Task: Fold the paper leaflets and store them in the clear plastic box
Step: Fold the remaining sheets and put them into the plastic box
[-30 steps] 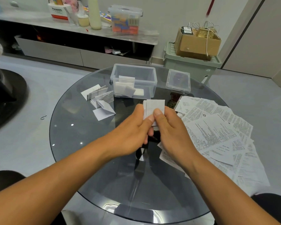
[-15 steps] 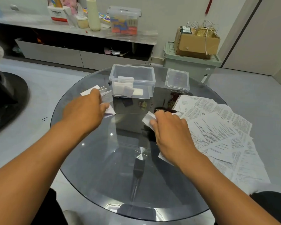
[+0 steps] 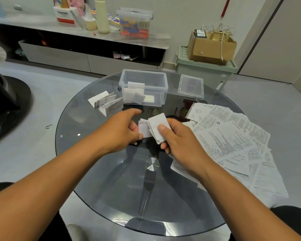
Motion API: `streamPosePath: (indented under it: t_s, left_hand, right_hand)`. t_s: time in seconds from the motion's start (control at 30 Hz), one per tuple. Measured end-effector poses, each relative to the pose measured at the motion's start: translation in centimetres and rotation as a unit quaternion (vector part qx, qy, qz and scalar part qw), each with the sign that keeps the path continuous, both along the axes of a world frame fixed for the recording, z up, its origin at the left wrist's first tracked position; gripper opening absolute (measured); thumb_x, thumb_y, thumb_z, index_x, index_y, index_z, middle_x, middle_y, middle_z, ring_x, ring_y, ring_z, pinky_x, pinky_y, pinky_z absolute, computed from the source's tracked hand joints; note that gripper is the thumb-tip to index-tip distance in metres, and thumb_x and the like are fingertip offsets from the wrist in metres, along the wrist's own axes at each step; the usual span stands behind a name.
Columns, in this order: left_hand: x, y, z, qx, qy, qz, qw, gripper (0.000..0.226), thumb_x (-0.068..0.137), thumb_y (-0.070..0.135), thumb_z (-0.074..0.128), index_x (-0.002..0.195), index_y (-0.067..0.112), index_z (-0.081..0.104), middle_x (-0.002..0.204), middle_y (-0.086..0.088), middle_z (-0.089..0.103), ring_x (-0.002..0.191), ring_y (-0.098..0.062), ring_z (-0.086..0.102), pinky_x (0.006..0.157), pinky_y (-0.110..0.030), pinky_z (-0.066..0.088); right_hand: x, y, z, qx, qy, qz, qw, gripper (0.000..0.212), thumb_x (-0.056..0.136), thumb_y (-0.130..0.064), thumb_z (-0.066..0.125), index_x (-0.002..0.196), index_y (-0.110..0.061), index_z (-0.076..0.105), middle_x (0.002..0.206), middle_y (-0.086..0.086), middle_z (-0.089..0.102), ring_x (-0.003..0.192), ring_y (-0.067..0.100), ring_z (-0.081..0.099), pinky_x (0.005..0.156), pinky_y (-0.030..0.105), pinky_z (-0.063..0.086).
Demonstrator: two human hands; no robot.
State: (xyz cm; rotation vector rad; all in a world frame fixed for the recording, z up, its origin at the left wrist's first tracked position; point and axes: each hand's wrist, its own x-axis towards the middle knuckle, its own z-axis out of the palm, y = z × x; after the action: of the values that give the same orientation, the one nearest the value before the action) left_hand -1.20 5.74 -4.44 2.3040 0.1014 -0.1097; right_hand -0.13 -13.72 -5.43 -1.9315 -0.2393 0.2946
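Right hand (image 3: 177, 141) grips folded leaflet (image 3: 157, 126); distant box (image 3: 65, 15) reads "Panasonic".

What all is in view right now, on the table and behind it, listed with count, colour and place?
glass table: one, round, dark grey, centre
clear plastic box: one, open, far side of table, folded papers inside
lid: one, clear, right of the box
folded leaflets pile: several, white, left of the box
unfolded leaflets: many, white with print, spread on table's right
held folded leaflets: two, white, above table centre
cardboard box: one, brown, on green bin
shelf: one, grey, back wall, holding bottles and containers
left hand: holds one leaflet
right hand: pinches the other
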Motion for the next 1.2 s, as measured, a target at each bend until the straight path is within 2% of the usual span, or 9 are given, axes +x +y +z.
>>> streamPosePath:
  t_s: [0.23, 0.33, 0.47, 0.63, 0.73, 0.83, 0.93, 1.03, 1.2]
  left_hand:
    - [-0.4, -1.0, 0.4, -0.171, 0.043, 0.046, 0.983, 0.005, 0.096, 0.006, 0.066, 0.101, 0.008, 0.067, 0.085, -0.013, 0.071, 0.062, -0.007, 0.069, 0.063, -0.017, 0.058]
    - [-0.9, -2.3, 0.2, -0.378, 0.066, 0.091, 0.919, 0.003, 0.097, 0.004, 0.065, 0.097, 0.003, 0.062, 0.085, -0.017, 0.073, 0.073, -0.017, 0.073, 0.070, -0.022, 0.062]
    - [-1.4, -4.5, -0.3, -0.445, 0.054, 0.090, 0.889, 0.008, 0.097, 0.004, 0.063, 0.104, 0.000, 0.063, 0.096, -0.018, 0.077, 0.087, -0.022, 0.076, 0.077, -0.025, 0.062]
    - [-1.3, -4.5, 0.2, -0.350, 0.070, 0.034, 0.934, 0.008, 0.096, -0.001, 0.063, 0.100, 0.003, 0.069, 0.082, -0.010, 0.073, 0.066, -0.010, 0.068, 0.064, -0.020, 0.060]
    - [-0.7, -2.3, 1.2, -0.072, -0.042, 0.041, 0.996, 0.010, 0.093, 0.018, 0.071, 0.102, 0.020, 0.067, 0.081, 0.006, 0.066, 0.065, -0.005, 0.060, 0.061, -0.025, 0.049]
    - [0.3, 0.9, 2.1, 0.182, -0.166, 0.130, 0.960, 0.033, 0.093, 0.036, 0.070, 0.121, 0.033, 0.054, 0.109, 0.007, 0.056, 0.091, -0.020, 0.061, 0.077, -0.039, 0.049]
    - [2.1, 4.0, 1.5, 0.236, -0.135, 0.167, 0.948, 0.046, 0.094, 0.040, 0.069, 0.136, 0.030, 0.051, 0.132, -0.004, 0.048, 0.107, -0.035, 0.060, 0.089, -0.051, 0.052]
    - [3.1, 5.5, 0.2, 0.249, -0.106, 0.157, 0.950, 0.036, 0.097, 0.035, 0.067, 0.130, 0.021, 0.062, 0.122, -0.010, 0.060, 0.103, -0.036, 0.061, 0.085, -0.047, 0.052]
    - [2.7, 4.9, 0.1, 0.120, -0.055, 0.156, 0.979, 0.016, 0.100, 0.023, 0.062, 0.094, 0.011, 0.069, 0.077, -0.012, 0.070, 0.068, -0.026, 0.071, 0.070, -0.036, 0.058]
  right_hand:
    - [0.0, 0.3, -0.2, 0.060, 0.011, -0.034, 0.998, 0.024, 0.108, -0.023, 0.050, 0.125, -0.023, 0.067, 0.078, -0.005, 0.068, 0.063, 0.002, 0.058, 0.058, 0.016, 0.048]
    - [0.2, 0.5, -0.1, 0.184, 0.060, -0.071, 0.979, 0.024, 0.108, -0.024, 0.051, 0.119, -0.018, 0.071, 0.078, -0.004, 0.070, 0.068, 0.006, 0.060, 0.063, 0.021, 0.052]
    - [0.2, 0.6, -0.1, 0.201, 0.079, -0.084, 0.973, 0.029, 0.108, -0.030, 0.049, 0.111, -0.018, 0.075, 0.079, 0.002, 0.068, 0.063, 0.005, 0.055, 0.066, 0.026, 0.050]
    - [-0.3, 0.8, 0.1, 0.062, -0.016, -0.103, 0.993, 0.024, 0.106, -0.037, 0.051, 0.101, -0.022, 0.069, 0.095, -0.002, 0.073, 0.083, 0.007, 0.064, 0.076, 0.028, 0.047]
    - [-0.2, 0.4, 0.3, -0.087, -0.171, -0.105, 0.976, 0.022, 0.107, -0.038, 0.045, 0.098, -0.020, 0.055, 0.100, -0.004, 0.059, 0.092, 0.018, 0.055, 0.079, 0.036, 0.041]
    - [-0.1, 0.0, 0.6, -0.336, -0.307, -0.056, 0.889, 0.018, 0.108, -0.037, 0.041, 0.097, -0.025, 0.047, 0.093, -0.007, 0.049, 0.085, 0.021, 0.042, 0.076, 0.038, 0.030]
    - [-0.2, 0.4, 0.3, -0.433, -0.295, 0.007, 0.852, 0.019, 0.109, -0.039, 0.037, 0.101, -0.024, 0.046, 0.097, -0.003, 0.052, 0.085, 0.023, 0.041, 0.077, 0.037, 0.027]
    - [-0.3, 0.5, -0.1, -0.403, -0.272, 0.012, 0.873, 0.021, 0.109, -0.040, 0.035, 0.100, -0.024, 0.045, 0.094, -0.006, 0.051, 0.086, 0.023, 0.049, 0.075, 0.037, 0.033]
    - [-0.5, 0.3, 0.1, -0.109, -0.109, -0.049, 0.987, 0.021, 0.109, -0.043, 0.040, 0.106, -0.024, 0.048, 0.090, -0.007, 0.059, 0.079, 0.014, 0.058, 0.064, 0.031, 0.042]
